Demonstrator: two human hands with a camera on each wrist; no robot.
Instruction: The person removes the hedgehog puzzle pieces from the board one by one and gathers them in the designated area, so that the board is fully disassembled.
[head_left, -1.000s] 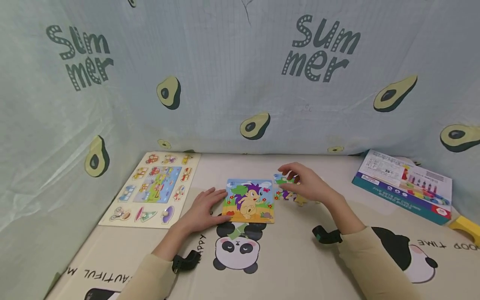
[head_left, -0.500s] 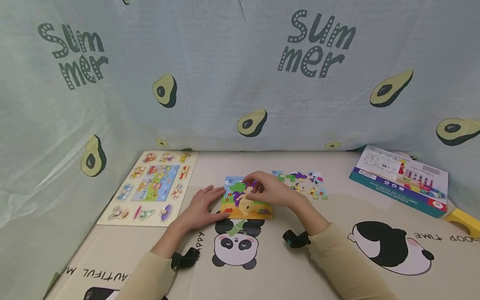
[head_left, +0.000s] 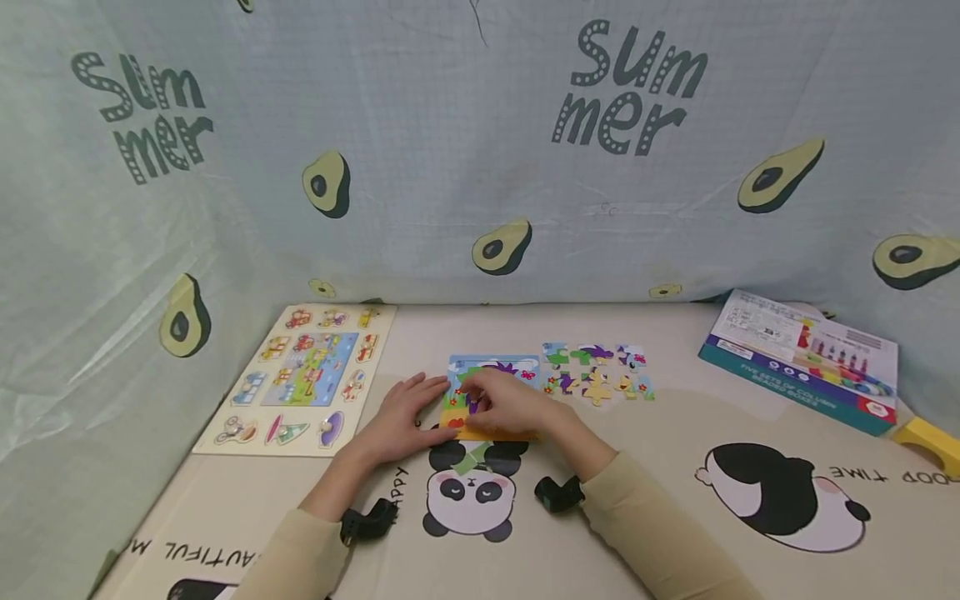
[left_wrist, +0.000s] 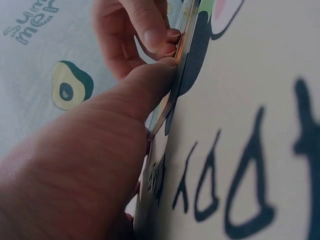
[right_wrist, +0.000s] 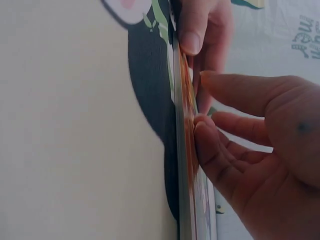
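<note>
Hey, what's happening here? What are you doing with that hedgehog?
Someone is busy with a flat hedgehog puzzle board. The left hand rests at the board's left edge, its thumb touching a corner. The right hand is over the picture with its fingertips down at it, but I can't see whether it holds a piece. Loose puzzle pieces lie just to the right. A bigger picture board is over on the left.
</note>
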